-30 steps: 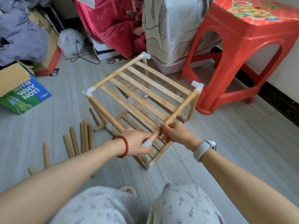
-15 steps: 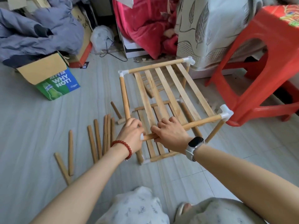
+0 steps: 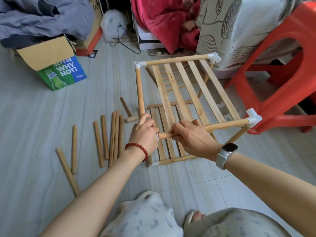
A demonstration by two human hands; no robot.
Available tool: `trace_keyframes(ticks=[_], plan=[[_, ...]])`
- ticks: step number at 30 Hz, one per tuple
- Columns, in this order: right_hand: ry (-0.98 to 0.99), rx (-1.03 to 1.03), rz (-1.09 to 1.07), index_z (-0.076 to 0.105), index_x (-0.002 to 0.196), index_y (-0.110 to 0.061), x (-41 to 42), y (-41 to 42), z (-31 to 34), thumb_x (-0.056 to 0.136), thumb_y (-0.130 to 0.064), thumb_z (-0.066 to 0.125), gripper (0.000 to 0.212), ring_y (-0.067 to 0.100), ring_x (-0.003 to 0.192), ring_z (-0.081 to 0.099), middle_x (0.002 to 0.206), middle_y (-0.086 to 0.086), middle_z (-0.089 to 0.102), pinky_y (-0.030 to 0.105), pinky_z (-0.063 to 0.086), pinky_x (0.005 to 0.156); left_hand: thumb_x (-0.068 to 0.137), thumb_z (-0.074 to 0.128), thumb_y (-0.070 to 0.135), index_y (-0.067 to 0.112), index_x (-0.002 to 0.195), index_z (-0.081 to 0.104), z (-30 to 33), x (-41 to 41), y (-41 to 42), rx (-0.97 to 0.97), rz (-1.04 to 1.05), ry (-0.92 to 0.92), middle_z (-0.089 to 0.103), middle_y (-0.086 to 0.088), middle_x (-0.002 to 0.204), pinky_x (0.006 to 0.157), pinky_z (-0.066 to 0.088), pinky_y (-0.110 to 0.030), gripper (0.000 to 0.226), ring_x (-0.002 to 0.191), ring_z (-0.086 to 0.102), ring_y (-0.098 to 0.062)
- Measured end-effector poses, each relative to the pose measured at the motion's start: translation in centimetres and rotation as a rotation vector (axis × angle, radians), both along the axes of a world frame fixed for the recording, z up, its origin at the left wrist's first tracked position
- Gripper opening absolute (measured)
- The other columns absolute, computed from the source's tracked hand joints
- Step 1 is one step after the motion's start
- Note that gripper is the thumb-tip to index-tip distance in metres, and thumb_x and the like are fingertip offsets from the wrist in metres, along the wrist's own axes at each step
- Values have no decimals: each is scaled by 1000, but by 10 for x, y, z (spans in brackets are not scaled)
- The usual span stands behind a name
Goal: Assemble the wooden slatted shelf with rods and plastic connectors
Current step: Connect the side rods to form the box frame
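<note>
While the wooden slatted shelf stands on the floor directly ahead of both hands, its near top rod is the part being handled. Right hand is wrapped over that rod near its left end, fingers curled round it. Left hand is closed around the near-left corner, where a bit of white plastic connector shows between its fingers and the rod end; left side rod runs away from that hand to the far-left connector. Can't tell if the rod end is fully seated in the corner piece, the hand hides it.

Top tier: slats run from the near rod away from the hands to the far rod, white connectors at the far-right corner and near-right corner. Lower slatted tier sits under the hands, just above the floor.

Left of the left hand: loose rods lying on the floor, several bundled side by side, others apart further left. Small wooden mallet lies just beyond them, near the left side rod.

Further out: green and blue cardboard box far left of the hands, red plastic stool right of the shelf and close to its near-right corner. Red bead bracelet on left wrist, white smartwatch on right wrist.
</note>
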State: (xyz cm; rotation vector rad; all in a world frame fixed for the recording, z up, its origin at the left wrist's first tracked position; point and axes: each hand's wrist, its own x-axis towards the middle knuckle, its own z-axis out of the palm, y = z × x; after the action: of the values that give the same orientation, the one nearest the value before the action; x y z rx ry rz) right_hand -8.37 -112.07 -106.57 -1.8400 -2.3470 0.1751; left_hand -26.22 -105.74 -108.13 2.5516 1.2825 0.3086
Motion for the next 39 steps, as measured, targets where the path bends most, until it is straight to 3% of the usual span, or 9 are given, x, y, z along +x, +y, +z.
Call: trace_keyframes(ticks=[3,14,17,21,24,27,30,34,39], plan=[[24,26,-27,55,100,-17,-5,-4,-3,90,-35,37,27,22,72,56,84,-1,55,35,34,71,83,60,9,9,96,74,0,4,1,-14,-7,34,58,1,109,105,34,-37,19,134,26,-19],[94,177,-83,57,90,-18,-6,-7,-7,85,-33,37,26,17,60,51,73,-4,52,32,29,67,77,67,4,11,90,74,-4,11,7,20,0,-75,61,-3,99,97,42,-42,17,127,36,-21],[59,73,-60,56,101,-19,-6,-7,-7,87,-34,48,21,18,71,53,82,-4,52,32,27,71,81,65,6,14,100,70,-6,9,8,-13,-22,-64,54,-2,119,108,33,-40,22,136,23,-18],[50,-6,-48,54,115,-22,-4,-9,-9,92,-33,51,25,16,85,54,94,-4,55,29,24,74,78,72,11,22,111,63,1,-6,14,-206,-107,-194,20,2,154,117,7,-34,35,145,-11,-11],[48,34,-43,55,111,-22,3,-12,-9,90,-36,56,26,17,84,57,91,-5,57,29,26,74,78,72,27,26,115,58,10,-22,21,-241,-255,-26,12,6,157,119,4,-46,39,140,-23,-6],[15,17,-39,55,106,-22,6,-19,-10,82,-49,62,37,15,82,56,89,-6,58,31,32,75,79,60,58,26,108,59,19,-24,23,-84,-404,277,37,7,143,114,-14,-43,43,144,-9,-8],[-22,64,-58,56,98,-22,9,-25,-7,74,-44,72,36,18,76,59,82,-6,60,34,38,72,74,38,74,19,99,64,25,-13,23,81,-565,385,51,6,100,114,-17,-40,65,122,43,-16],[-37,188,-88,60,95,-21,28,-32,12,71,-34,76,31,23,81,56,82,-4,59,42,43,76,77,46,62,15,68,64,11,6,20,270,-620,-23,40,8,69,114,17,-48,51,76,55,-20],[-43,321,-204,62,103,-21,66,-29,60,78,-32,58,27,28,95,52,93,1,59,52,36,90,71,53,47,11,53,52,27,61,-3,199,-402,-444,37,4,59,97,31,-47,40,68,42,-15]])
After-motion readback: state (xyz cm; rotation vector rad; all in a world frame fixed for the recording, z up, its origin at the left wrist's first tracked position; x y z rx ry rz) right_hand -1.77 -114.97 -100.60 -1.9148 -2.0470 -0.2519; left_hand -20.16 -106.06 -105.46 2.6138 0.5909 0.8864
